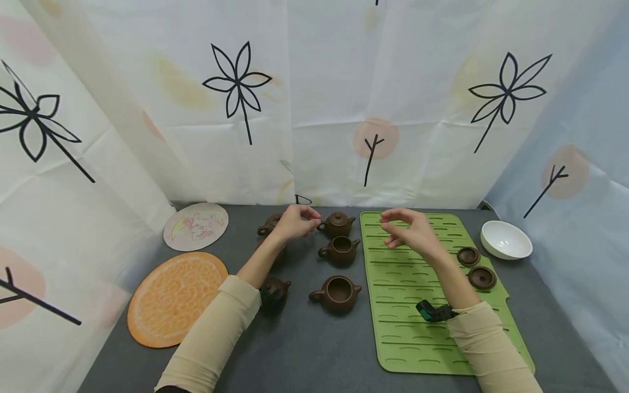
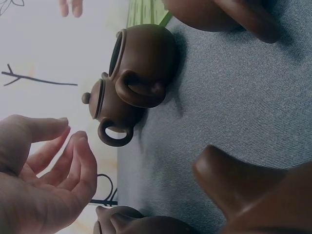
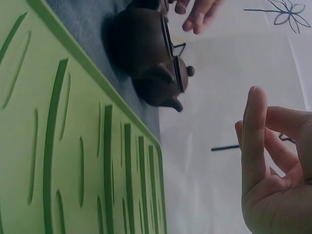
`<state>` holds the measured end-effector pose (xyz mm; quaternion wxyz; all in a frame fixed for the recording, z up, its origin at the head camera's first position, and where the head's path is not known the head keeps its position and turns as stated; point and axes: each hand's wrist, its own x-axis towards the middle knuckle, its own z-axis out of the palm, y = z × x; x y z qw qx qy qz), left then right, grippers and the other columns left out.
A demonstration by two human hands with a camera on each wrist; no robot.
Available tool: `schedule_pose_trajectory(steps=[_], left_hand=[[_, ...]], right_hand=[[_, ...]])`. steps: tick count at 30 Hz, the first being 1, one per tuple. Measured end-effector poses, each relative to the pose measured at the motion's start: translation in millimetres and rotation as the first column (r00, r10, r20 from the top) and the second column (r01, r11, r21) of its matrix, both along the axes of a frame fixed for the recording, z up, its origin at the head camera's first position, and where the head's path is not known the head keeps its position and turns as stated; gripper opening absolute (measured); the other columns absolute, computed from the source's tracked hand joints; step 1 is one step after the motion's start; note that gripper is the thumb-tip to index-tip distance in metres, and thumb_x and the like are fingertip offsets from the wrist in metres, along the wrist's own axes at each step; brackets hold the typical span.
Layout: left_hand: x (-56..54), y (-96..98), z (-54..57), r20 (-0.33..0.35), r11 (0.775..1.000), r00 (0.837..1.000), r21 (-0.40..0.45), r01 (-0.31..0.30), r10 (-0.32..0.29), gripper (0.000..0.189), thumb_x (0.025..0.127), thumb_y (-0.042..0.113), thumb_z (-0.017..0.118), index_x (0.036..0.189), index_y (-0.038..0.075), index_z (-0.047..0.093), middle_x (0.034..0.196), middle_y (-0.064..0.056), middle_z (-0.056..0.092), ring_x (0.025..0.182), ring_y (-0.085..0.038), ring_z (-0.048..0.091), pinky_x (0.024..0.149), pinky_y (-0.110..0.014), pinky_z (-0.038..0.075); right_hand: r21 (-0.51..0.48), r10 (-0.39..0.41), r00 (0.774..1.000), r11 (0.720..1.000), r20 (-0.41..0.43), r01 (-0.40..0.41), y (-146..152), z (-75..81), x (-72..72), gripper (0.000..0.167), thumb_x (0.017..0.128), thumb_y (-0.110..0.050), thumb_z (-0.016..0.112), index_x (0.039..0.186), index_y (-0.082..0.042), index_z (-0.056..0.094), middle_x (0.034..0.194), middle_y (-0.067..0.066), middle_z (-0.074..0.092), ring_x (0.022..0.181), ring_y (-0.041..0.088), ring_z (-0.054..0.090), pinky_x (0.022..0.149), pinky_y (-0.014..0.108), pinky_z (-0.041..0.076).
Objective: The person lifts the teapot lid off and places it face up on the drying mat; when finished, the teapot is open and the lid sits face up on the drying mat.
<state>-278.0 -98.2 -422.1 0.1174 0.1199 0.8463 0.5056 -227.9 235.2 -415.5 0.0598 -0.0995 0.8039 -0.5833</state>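
The teapots (image 1: 338, 225) are a plain dark brown, turning a warmer reddish brown in the left wrist view, and the loose lids (image 1: 483, 279) match them. The mat (image 1: 413, 341) is lime green, patterned with rows of darker green dashes. The bowl (image 1: 502, 249) is plain white. One round placemat (image 1: 178, 300) is orange with paler, cell-like markings; the other disc (image 1: 195, 227) is off-white with a pink and yellow drawing. The worktop (image 1: 304, 355) is grey with fine flecks. The curtain (image 1: 324, 65) is white, bearing black line-drawn flowers, pink circles and faint yellow patches. The sleeves (image 1: 211, 333) are plain beige.
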Motion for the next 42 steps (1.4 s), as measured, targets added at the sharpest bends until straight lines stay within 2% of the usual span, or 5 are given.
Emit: schedule_pose_trajectory(steps=[10, 21, 26, 35, 42], left_hand=[[-8.8, 8.6, -8.1, 0.017, 0.999, 0.999, -0.014, -0.034, 0.034, 0.023, 0.108, 0.011, 0.066, 0.125, -0.002, 0.073, 0.115, -0.018, 0.071, 0.102, -0.048, 0.073, 0.094, -0.058, 0.062], [-17.0, 22.2, -18.9, -0.065, 0.987, 0.994, -0.130, -0.096, 0.088, 0.017, 0.106, 0.010, 0.069, 0.116, 0.000, 0.078, 0.111, -0.020, 0.079, 0.092, -0.042, 0.079, 0.066, -0.028, 0.058], [-18.6, 25.2, -25.9, -0.096, 0.983, 0.989, -0.136, -0.123, 0.110, 0.014, 0.104, 0.010, 0.071, 0.112, 0.001, 0.079, 0.108, -0.018, 0.080, 0.089, -0.033, 0.078, 0.070, -0.029, 0.059], [-18.1, 21.7, -27.1, 0.033, 0.990, 0.990, -0.036, -0.138, 0.139, 0.017, 0.104, 0.012, 0.073, 0.116, 0.002, 0.079, 0.117, -0.019, 0.079, 0.098, -0.036, 0.078, 0.079, -0.036, 0.066], [-18.9, 22.9, -28.7, 0.053, 0.989, 0.987, -0.016, -0.150, 0.151, 0.016, 0.104, 0.012, 0.073, 0.116, 0.002, 0.079, 0.115, -0.018, 0.078, 0.102, -0.040, 0.078, 0.081, -0.039, 0.067]], right_hand=[[-0.052, 0.029, 0.997, 0.998, 0.072, -0.026, -42.1, -7.9, -32.4, 0.037, 0.108, -0.014, 0.069, 0.140, 0.002, 0.064, 0.141, 0.032, 0.062, 0.080, 0.023, 0.080, 0.081, 0.052, 0.068], [-0.069, 0.055, 0.989, 0.997, 0.137, -0.046, -78.3, -17.2, -54.1, 0.040, 0.109, -0.014, 0.067, 0.145, 0.002, 0.063, 0.143, 0.028, 0.062, 0.075, 0.011, 0.074, 0.067, 0.029, 0.066], [-0.041, 0.039, 0.986, 0.999, 0.160, -0.032, -88.6, -24.9, -59.3, 0.037, 0.109, -0.013, 0.066, 0.143, 0.001, 0.065, 0.134, 0.024, 0.066, 0.074, 0.011, 0.072, 0.069, 0.030, 0.066], [-0.035, 0.009, 0.988, 0.999, 0.152, -0.003, -96.3, -31.4, -65.4, 0.035, 0.107, -0.010, 0.070, 0.139, 0.002, 0.068, 0.103, 0.005, 0.064, 0.067, 0.009, 0.066, 0.069, 0.032, 0.067], [-0.027, 0.008, 0.991, 1.000, 0.136, -0.004, -94.6, -33.4, -68.2, 0.034, 0.107, -0.011, 0.069, 0.137, 0.004, 0.069, 0.104, 0.009, 0.063, 0.064, 0.008, 0.062, 0.065, 0.028, 0.065]])
